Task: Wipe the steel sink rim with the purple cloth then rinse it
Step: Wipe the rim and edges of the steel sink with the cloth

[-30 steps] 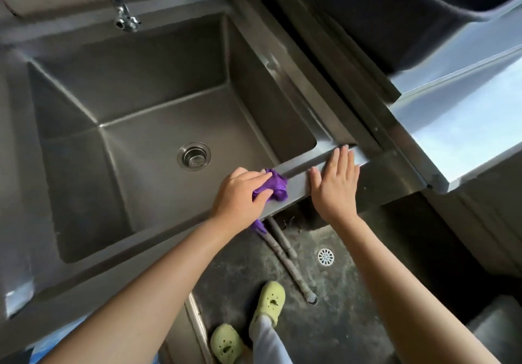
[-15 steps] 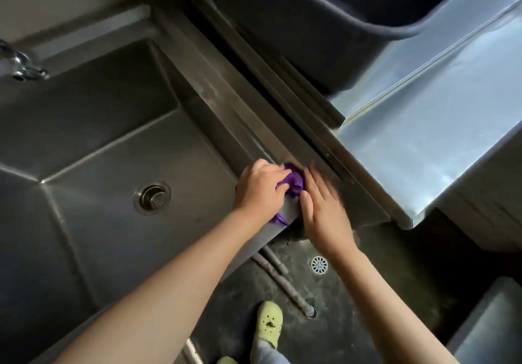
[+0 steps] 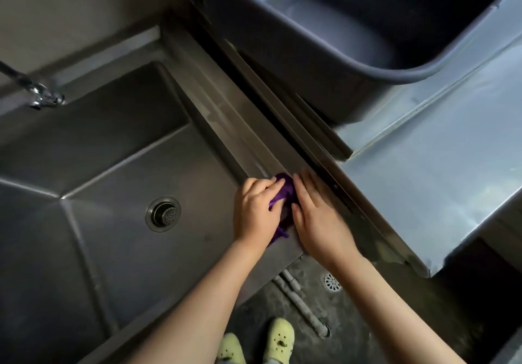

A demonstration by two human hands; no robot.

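The purple cloth (image 3: 284, 194) lies bunched on the right rim (image 3: 226, 118) of the steel sink, near its front corner. My left hand (image 3: 255, 211) is closed on the cloth and presses it to the rim. My right hand (image 3: 319, 216) lies flat on the rim right beside the cloth, fingers together and touching it. The sink basin has a round drain (image 3: 163, 214) in its floor. The tap (image 3: 42, 96) juts in from the far left; no water runs from it.
A steel counter (image 3: 423, 180) adjoins the sink on the right, across a dark gap. A large dark grey plastic tub (image 3: 353, 67) stands on it at the back. Below are a floor drain (image 3: 332, 281), pipes (image 3: 302, 304) and my green clogs (image 3: 278, 338).
Both hands have moved from the sink's front rim around the corner onto the right rim, taking the cloth along. The right hand has closed in next to the cloth. The view has swung right.
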